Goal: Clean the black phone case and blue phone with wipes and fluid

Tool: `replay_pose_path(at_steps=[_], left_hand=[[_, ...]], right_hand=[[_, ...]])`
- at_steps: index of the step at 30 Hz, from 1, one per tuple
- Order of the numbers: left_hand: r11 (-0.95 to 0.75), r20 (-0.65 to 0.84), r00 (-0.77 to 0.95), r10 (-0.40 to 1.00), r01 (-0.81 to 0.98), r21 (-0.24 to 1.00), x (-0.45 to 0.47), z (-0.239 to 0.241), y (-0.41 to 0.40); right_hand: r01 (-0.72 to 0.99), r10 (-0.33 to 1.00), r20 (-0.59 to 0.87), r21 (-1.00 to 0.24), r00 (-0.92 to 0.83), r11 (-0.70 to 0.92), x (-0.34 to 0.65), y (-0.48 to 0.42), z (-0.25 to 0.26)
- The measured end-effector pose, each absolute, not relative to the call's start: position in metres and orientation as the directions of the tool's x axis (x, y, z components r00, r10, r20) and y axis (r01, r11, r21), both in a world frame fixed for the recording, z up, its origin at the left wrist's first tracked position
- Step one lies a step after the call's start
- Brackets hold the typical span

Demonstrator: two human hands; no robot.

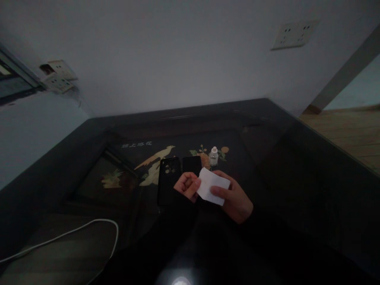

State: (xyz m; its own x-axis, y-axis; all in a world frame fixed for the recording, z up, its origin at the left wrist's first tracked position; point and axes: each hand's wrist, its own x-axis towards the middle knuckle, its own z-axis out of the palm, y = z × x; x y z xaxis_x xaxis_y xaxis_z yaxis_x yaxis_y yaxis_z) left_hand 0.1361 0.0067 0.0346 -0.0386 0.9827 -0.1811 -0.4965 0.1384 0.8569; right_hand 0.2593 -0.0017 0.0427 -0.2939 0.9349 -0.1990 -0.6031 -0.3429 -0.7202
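Both of my hands hold a small white folded cloth or paper (212, 186) above a dark table (267, 166). My left hand (187, 186) pinches its left edge with curled fingers. My right hand (234, 198) grips its right side, thumb on top. Just beyond the hands lie a black phone case (168, 176) with camera cut-outs and a black phone (191, 164), side by side. A small clear bottle (213, 156) with a white cap stands upright to the right of the phone.
The table top carries a painted bird and flower design (154, 158). A white cable (74, 231) curves over the near left part. Wall sockets (293, 35) sit on the white wall behind. Wooden floor (350, 130) shows at the right.
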Motion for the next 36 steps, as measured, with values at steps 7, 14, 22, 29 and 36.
replay_pose_path(at_steps=[7, 14, 22, 29, 36], left_hand=[[-0.023, -0.045, -0.197, 0.979, -0.327, 0.945, 0.133, 0.042, 0.003], [0.217, -0.187, 0.114, 0.976, -0.39, 0.895, 0.129, 0.045, 0.007], [0.211, -0.159, 0.174, 0.972, -0.337, 0.918, 0.138, 0.033, 0.002], [-0.278, 0.225, 0.163, 0.961, 0.555, 0.784, 0.076, 0.033, 0.04], [0.111, 0.06, -0.154, 0.986, 0.887, 0.448, -0.016, 0.022, 0.084]], right_hand=[[-0.552, 0.904, -0.25, -0.725, -0.346, -0.412, 0.256, -0.004, 0.043], [-0.485, 0.936, -0.094, -0.835, -0.338, -0.259, 0.263, -0.002, 0.046], [-0.264, 0.935, 0.05, -0.963, -0.352, -0.048, 0.269, 0.0, 0.049], [0.196, 0.989, 0.074, -0.976, -0.124, 0.098, 0.277, 0.008, 0.055], [0.333, 0.988, 0.126, -0.931, -0.09, 0.149, 0.277, 0.014, 0.041]])
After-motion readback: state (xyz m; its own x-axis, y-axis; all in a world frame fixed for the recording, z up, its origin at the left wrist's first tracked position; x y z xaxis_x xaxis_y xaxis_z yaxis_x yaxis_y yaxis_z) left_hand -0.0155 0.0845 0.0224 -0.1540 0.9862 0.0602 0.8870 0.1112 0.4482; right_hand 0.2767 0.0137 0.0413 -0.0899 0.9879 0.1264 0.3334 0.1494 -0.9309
